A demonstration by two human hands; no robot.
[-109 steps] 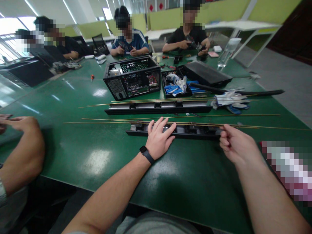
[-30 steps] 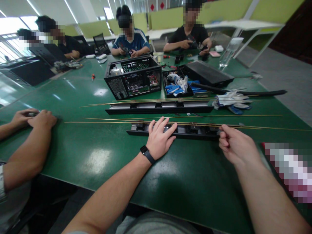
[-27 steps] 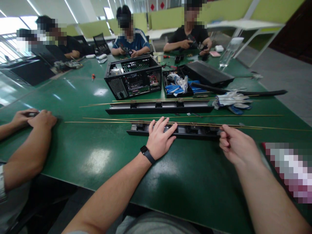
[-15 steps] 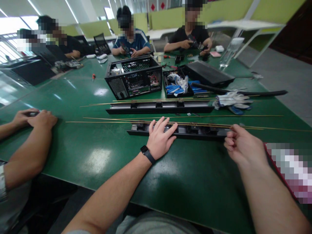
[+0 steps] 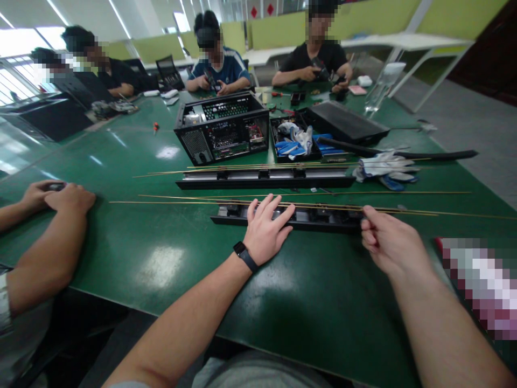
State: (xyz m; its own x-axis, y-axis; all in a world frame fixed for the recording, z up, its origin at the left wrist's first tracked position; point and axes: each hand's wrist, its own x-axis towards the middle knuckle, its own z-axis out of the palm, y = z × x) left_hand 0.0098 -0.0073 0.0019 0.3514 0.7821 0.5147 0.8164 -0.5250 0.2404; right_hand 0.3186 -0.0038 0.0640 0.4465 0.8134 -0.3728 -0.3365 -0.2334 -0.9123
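Note:
My left hand (image 5: 267, 229) lies with fingers spread across the near long black channel (image 5: 319, 224), touching its rim and the thin brass-coloured rods (image 5: 169, 202) over it. Dark blocks sit inside the channel. At its right end my right hand (image 5: 390, 237) is closed, thumb and forefinger pinched by the rods and the channel's edge. What those fingers hold is hidden. Behind lies a second black channel (image 5: 262, 182) with a light inner face, with more thin rods (image 5: 238, 167) along it. A dark watch band is on my left wrist.
An opened computer case (image 5: 222, 129) stands behind the channels. Right of it are a box with gloves (image 5: 294, 141), a black panel (image 5: 347, 121), a black tube (image 5: 428, 155) and more gloves (image 5: 385, 168). A co-worker's hands (image 5: 60, 196) rest at the left; others sit across the table.
My right hand has slid left along the near channel, still closed, and now covers its right end. My left hand stays in place with fingers spread. The rods have hardly shifted.

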